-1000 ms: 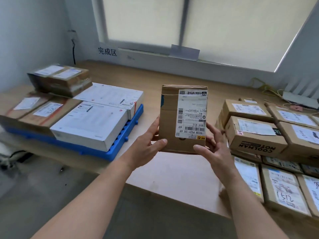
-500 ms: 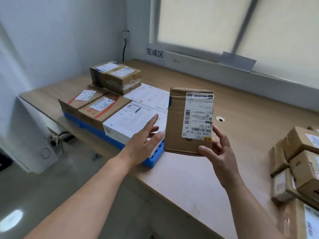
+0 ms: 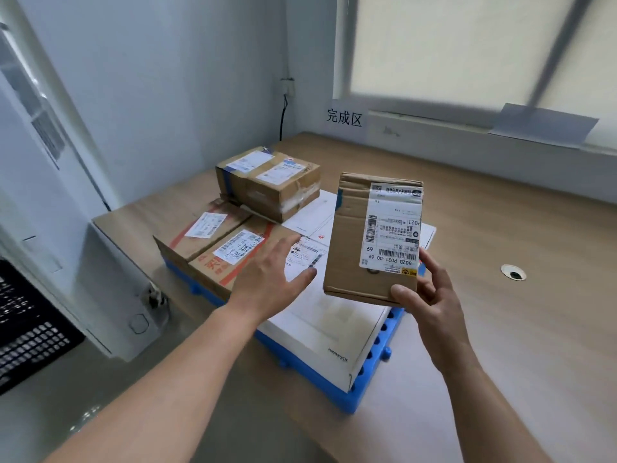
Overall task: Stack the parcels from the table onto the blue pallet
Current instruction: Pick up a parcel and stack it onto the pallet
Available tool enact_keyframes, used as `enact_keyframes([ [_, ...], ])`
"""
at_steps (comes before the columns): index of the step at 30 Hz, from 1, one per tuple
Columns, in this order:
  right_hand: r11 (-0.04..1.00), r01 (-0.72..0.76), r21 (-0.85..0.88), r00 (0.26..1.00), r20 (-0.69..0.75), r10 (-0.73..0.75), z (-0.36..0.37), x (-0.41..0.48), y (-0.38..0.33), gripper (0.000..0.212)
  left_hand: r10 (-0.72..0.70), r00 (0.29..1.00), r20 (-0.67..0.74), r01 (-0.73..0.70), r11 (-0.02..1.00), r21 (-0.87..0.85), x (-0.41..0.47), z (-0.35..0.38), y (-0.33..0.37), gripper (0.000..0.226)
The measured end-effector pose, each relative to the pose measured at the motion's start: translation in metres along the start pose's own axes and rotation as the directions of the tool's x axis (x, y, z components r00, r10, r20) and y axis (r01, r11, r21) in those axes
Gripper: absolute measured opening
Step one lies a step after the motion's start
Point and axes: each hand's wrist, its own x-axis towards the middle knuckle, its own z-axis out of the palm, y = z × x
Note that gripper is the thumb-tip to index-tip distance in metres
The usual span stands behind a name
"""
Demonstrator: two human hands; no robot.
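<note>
My right hand (image 3: 425, 297) grips the lower edge of a small brown parcel (image 3: 352, 242) with a white shipping label, held upright in the air above the blue pallet (image 3: 364, 385). My left hand (image 3: 270, 274) hovers with straight fingers just left of the parcel, over the pallet, touching nothing. The pallet carries two flat white boxes (image 3: 320, 325), two brown cartons with red tape (image 3: 213, 252), and a taped brown carton (image 3: 270, 182) stacked on top at the back.
The pallet lies on a wooden table (image 3: 517, 312) in a corner, with a wall to the left and a window sill behind. A round cable hole (image 3: 513, 272) is in the tabletop to the right. A black crate (image 3: 30, 325) stands on the floor at left.
My view has swung left and closer to the pallet. The parcel has travelled with my right hand to above the white boxes. My left hand has come off the parcel.
</note>
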Motion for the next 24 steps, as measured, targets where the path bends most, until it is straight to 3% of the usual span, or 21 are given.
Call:
enact_keyframes([
  [16, 0.994, -0.082, -0.066, 0.984, -0.167, 0.070, 0.047, 0.092, 0.018, 0.058, 0.104, 0.995, 0.001, -0.104, 0.993, 0.052, 0.124, 0.022, -0.059, 0.061],
  [21, 0.986, -0.162, -0.049, 0.957, -0.252, 0.145, 0.077, 0.124, 0.027, 0.064, 0.210, 0.977, 0.049, -0.213, 0.975, 0.063, 0.170, 0.017, -0.090, 0.061],
  [24, 0.979, -0.199, -0.036, 0.939, -0.293, 0.180, 0.098, 0.144, 0.029, 0.055, 0.266, 0.961, 0.072, -0.270, 0.961, 0.052, 0.198, 0.014, -0.109, 0.063],
])
